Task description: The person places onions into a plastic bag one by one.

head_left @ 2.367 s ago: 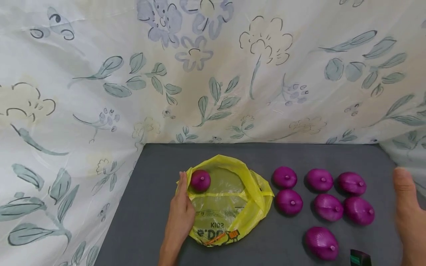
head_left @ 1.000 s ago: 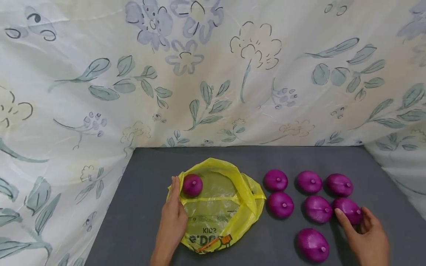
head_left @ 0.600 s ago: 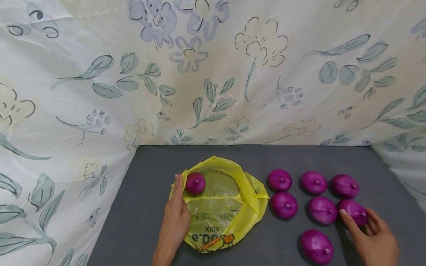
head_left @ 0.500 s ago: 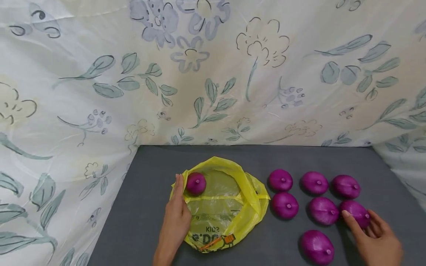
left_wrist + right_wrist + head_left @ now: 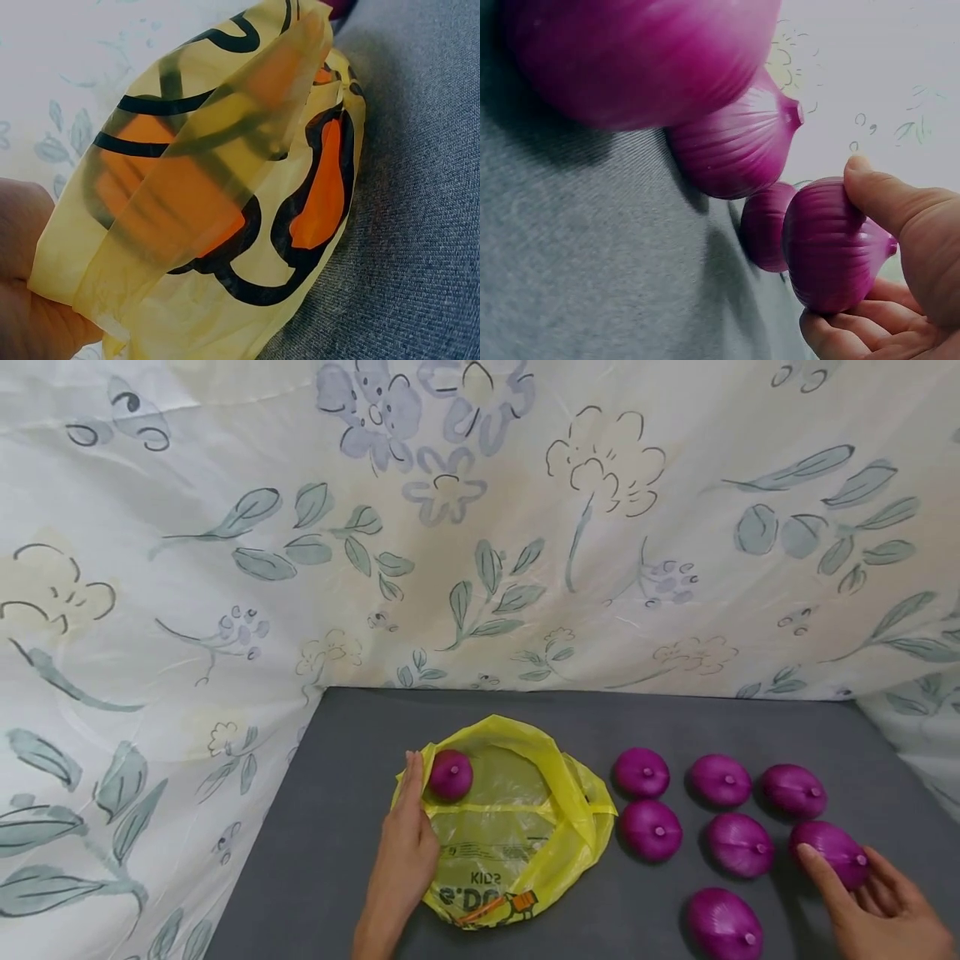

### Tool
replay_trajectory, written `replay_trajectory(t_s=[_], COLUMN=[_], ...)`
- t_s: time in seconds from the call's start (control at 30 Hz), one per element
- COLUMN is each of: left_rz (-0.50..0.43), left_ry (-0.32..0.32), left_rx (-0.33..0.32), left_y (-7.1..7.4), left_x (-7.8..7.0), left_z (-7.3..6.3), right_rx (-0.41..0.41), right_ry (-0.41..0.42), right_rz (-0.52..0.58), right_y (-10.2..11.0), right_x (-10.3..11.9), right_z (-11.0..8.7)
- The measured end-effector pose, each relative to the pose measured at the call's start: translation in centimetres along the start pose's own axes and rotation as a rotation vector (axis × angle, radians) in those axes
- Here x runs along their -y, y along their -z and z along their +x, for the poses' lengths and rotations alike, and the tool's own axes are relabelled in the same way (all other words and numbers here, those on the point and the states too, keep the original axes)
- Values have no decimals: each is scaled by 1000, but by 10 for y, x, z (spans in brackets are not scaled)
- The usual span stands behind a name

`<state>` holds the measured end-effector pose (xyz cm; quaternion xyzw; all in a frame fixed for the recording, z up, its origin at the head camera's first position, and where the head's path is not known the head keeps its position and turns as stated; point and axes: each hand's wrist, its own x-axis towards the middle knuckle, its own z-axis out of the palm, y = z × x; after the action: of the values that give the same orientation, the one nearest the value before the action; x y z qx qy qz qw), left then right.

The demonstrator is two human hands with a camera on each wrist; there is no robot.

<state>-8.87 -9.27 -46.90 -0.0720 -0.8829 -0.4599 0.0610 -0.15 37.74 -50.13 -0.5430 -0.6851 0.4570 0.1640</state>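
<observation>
My left hand (image 5: 405,847) holds the left rim of a yellow plastic bag (image 5: 581,814), fingers lying along its outside. The bag's mouth faces up, with one purple onion (image 5: 452,775) inside at the left. In the left wrist view the bag (image 5: 180,202) drapes from the hand (image 5: 37,300), orange and black print showing. On the right, my right hand (image 5: 885,902) grips another purple onion (image 5: 831,853) between thumb and fingers. The right wrist view shows this onion (image 5: 829,247) with the thumb on its top side and fingers beneath, root or stem tip toward the palm.
Several more onions sit between the bag and my right hand, among them a near onion (image 5: 725,924), a middle onion (image 5: 740,845) and a back right onion (image 5: 795,791). The grey table (image 5: 322,860) ends at a floral cloth (image 5: 480,568) behind and at the sides.
My right hand came in from the right, took hold of the onion at the right of the group and has drawn it slightly away from its neighbours. The left hand stays on the bag.
</observation>
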Motion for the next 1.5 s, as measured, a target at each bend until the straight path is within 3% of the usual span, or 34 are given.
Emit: replay_trajectory(t_s=[0.17, 0.5, 0.7, 0.87, 0.93, 1.1, 1.5], left_rz=[9, -24, 0, 2, 1, -15, -21], left_ry=[-12, 1, 15, 40, 46, 39, 8], left_rx=[-12, 1, -10, 8, 13, 9, -2], left_y=[-1, -1, -1, -1, -1, -1, 0], left_x=[2, 4, 5, 4, 3, 3, 3], left_z=[0, -2, -3, -2, -1, 0, 0], right_rx=[-50, -79, -40, 8, 16, 19, 48], right_ry=[19, 189, 209, 207, 220, 269, 374], right_rz=[113, 196, 240, 370, 346, 171, 216], right_y=[-2, 2, 5, 9, 9, 6, -8], right_x=[7, 27, 41, 54, 58, 69, 99], right_z=[-9, -27, -35, -41, -45, -60, -91])
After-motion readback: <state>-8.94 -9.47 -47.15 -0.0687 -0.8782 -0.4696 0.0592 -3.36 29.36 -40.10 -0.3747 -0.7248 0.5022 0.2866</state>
